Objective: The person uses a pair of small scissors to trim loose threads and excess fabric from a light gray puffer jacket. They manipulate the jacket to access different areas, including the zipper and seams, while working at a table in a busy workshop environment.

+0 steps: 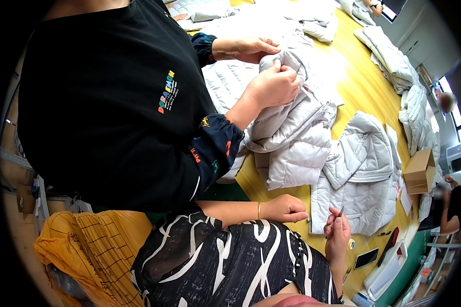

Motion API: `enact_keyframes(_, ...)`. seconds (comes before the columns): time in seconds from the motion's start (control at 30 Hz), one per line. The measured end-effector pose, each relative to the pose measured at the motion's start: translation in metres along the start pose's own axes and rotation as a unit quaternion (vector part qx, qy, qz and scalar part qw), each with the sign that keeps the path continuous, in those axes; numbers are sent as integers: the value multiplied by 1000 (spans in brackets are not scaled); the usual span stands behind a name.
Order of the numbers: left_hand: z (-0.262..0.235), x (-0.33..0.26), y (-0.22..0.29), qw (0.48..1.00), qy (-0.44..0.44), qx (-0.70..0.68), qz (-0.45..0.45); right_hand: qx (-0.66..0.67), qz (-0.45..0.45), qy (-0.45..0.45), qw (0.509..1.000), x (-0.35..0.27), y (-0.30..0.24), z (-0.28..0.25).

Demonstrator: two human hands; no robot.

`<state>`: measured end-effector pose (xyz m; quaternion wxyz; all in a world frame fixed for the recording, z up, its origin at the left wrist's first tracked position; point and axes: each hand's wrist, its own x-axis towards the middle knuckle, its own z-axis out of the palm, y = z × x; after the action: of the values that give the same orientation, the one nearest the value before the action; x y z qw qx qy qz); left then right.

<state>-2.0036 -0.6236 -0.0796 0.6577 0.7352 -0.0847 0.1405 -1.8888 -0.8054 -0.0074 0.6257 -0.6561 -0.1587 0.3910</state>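
Observation:
My left hand (288,209), with a gold bangle at the wrist, rests as a loose fist by the yellow table's near edge. Nothing shows in its curled fingers. My right hand (337,231) is closed on a small pointed metal tool (341,211), whose dark tip sticks up past the fingers; its exact kind is too small to make out. Just beyond both hands lies a light grey quilted jacket (361,204), its hood folded over it. At my left, a co-worker in black pinches the edge of another grey padded jacket (297,158) with both hands.
More grey jackets (389,56) are spread over the yellow table (363,87). At the right are a cardboard box (420,171), a phone (366,258), black-and-red scissors (389,245) and a white tray (386,271). A yellow-orange bag (87,250) stands at the lower left.

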Motion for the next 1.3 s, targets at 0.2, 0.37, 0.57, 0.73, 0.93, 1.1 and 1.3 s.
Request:
enact_keyframes(0.2, 0, -4, 2, 1000, 1, 7, -3, -4, 0, -8, 1000, 0, 0, 0)
enact_keyframes(0.37, 1, -3, 0, 1000, 0, 7, -3, -6, 2, -5, 1000, 0, 1, -1)
enact_keyframes(0.57, 1, -3, -1, 1000, 1, 7, -7, 2, 2, -5, 1000, 2, 3, -1)
enact_keyframes(0.73, 0, -1, -1, 1000, -2, 8, -5, 6, 3, -4, 1000, 3, 5, -1)
enact_keyframes(0.93, 0, 3, -4, 1000, -3, 5, -5, -1, 5, -13, 1000, 5, 6, -3)
enact_keyframes(1.1, 1, 4, -6, 1000, -1, 8, -4, -4, 4, -17, 1000, 7, 7, -3)
enact_keyframes(1.3, 1, 5, -7, 1000, -1, 9, -1, -7, 6, -18, 1000, 9, 7, -5)
